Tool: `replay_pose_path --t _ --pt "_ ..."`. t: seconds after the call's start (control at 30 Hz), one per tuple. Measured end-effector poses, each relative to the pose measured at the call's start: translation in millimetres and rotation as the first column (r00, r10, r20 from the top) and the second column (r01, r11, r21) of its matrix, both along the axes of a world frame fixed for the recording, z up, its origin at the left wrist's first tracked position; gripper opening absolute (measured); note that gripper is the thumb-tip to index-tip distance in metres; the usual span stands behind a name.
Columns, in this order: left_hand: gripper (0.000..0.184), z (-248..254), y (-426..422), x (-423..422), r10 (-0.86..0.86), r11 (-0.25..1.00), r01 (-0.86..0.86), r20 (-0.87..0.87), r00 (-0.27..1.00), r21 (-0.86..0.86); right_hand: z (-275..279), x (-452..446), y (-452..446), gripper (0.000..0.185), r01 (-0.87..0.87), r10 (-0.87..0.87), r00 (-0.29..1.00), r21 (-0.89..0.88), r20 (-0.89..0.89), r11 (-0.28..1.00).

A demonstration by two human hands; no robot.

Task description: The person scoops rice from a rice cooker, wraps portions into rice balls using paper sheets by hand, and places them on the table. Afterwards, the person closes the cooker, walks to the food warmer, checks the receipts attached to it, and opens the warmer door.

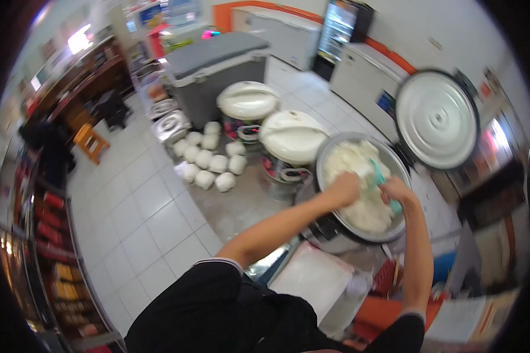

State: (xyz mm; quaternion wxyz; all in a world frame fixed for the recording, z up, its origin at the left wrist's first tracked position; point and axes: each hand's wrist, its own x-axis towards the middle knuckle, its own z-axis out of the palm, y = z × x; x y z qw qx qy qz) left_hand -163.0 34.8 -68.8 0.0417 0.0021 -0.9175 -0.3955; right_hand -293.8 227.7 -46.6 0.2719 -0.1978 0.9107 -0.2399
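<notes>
A large round rice cooker (320,167) stands open in front of me, with white rice (364,213) in its pot. My right hand (396,191) is closed around a teal rice paddle (377,172), whose head is among the rice; its handle end shows below the hand. My left hand (344,189) is closed over the rice at the pot's left side. A whitish shape (362,169) shows by its fingertips, but blur hides whether it is a small cup or rice. The cooker's raised lid (437,119) leans back to the right.
Several rounded white portions (204,159) sit in rows on the table (218,206) to the left. Two cream-lidded containers (292,136) stand beside the cooker, before a grey cooler box (212,70). A white tray (312,276) lies close to my body. White chest freezers (368,82) line the back wall.
</notes>
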Motion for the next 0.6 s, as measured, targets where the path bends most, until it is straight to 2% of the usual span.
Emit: replay_pose_path --t 0.03,0.07,0.1,0.13,0.17,0.23,0.27,0.3,0.33,0.43,0.47,0.5,0.53,0.6 --pt "0.019 -8.6 6.8 -7.2 -0.056 0.997 0.052 -0.078 0.995 -0.051 0.5 4.4 5.1 0.021 -0.131 0.130 0.991 -0.040 -0.039 0.991" --pt "0.018 -0.1 14.8 -1.4 -0.013 0.999 0.016 -0.111 0.994 0.028 5.7 25.3 -1.7 0.018 0.230 -0.209 0.969 -0.173 0.134 0.958" --pt "0.018 6.4 15.8 2.8 -0.057 0.997 0.067 -0.179 0.982 0.046 -0.7 29.1 2.9 0.015 0.340 -0.301 0.934 -0.214 0.194 0.916" --pt "0.016 12.9 20.9 5.6 -0.001 0.995 0.025 -0.244 0.970 0.095 13.9 45.0 -4.1 0.014 0.508 -0.421 0.844 -0.242 0.332 0.827" --pt "0.015 23.2 21.9 6.2 0.002 0.995 0.022 -0.226 0.974 0.101 18.9 49.5 -0.3 0.019 0.576 -0.403 0.785 -0.316 0.472 0.754" --pt "0.018 32.5 24.0 1.8 0.013 0.994 0.010 -0.207 0.978 0.109 11.4 47.1 4.3 0.018 0.781 -0.371 0.595 -0.404 0.713 0.476" --pt "0.020 36.0 25.9 -0.8 0.024 0.986 0.020 -0.257 0.966 0.167 13.7 47.7 0.7 0.018 0.775 -0.361 0.600 -0.405 0.714 0.485" --pt "0.023 38.4 27.9 -0.8 0.033 0.973 0.038 -0.304 0.952 0.226 18.9 55.2 -5.5 0.011 0.799 -0.345 0.587 -0.452 0.733 0.397" --pt "0.023 43.3 28.6 1.0 0.036 0.974 0.035 -0.302 0.953 0.225 24.4 62.9 -10.4 0.008 0.817 -0.329 0.573 -0.492 0.751 0.300" --pt "0.026 53.3 27.5 0.8 -0.022 0.969 0.090 -0.282 0.959 0.231 22.9 66.5 -10.9 0.007 0.838 -0.315 0.546 -0.499 0.777 0.222" --pt "0.027 51.7 26.3 -6.1 0.074 0.953 0.023 -0.308 0.949 0.301 21.6 64.0 -8.9 0.008 0.845 -0.315 0.535 -0.502 0.784 0.185" --pt "0.028 48.5 23.4 -13.0 0.168 0.929 -0.039 -0.325 0.931 0.367 21.1 65.3 -10.2 0.008 0.842 -0.312 0.540 -0.508 0.782 0.183" --pt "0.028 42.5 23.8 -15.4 0.168 0.930 -0.039 -0.330 0.929 0.364 20.7 69.9 -12.3 0.009 0.802 -0.341 0.597 -0.551 0.726 0.231" --pt "0.028 30.8 29.8 -13.4 0.098 0.974 -0.022 -0.334 0.938 0.225 17.2 69.5 -11.5 0.012 0.756 -0.366 0.654 -0.586 0.662 0.291"
